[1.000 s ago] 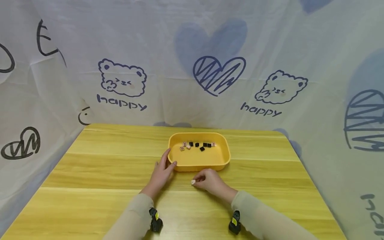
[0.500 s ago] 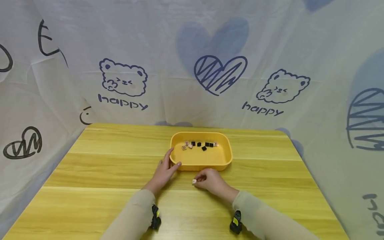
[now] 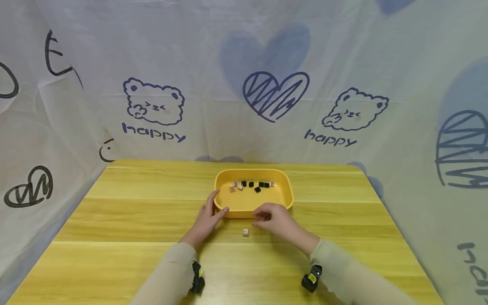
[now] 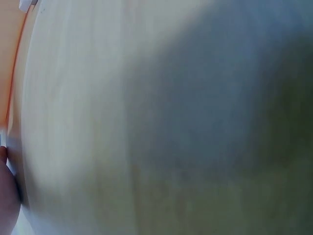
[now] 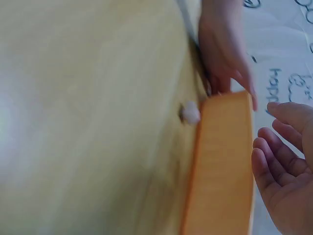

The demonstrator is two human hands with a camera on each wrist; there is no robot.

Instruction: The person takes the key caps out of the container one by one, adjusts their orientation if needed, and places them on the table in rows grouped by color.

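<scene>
A small white square piece (image 3: 245, 232), shaped like a keycap, rests on the table just in front of a yellow plastic tray (image 3: 238, 214). My left hand (image 3: 205, 221) holds the tray by its left front corner, thumb at the front rim and fingers along the side. Close to the tray's front wall, my right hand (image 3: 277, 218) hovers with loosely bent fingers. In the right wrist view that right hand (image 5: 291, 178) has nothing between thumb and fingers, and the white piece (image 5: 190, 113) stands apart from it. The left wrist view catches only a sliver of the left hand (image 4: 9, 196).
Along the back of the tray floor lie several small black pieces (image 3: 257, 189) and several pale ones, including one (image 3: 271, 184) at the right. Behind the wooden table (image 3: 133, 212) hangs a white printed cloth (image 3: 213, 127).
My right hand has let go of the white piece and moved right and slightly back, leaving it on the table. The left hand stays at the tray's corner.
</scene>
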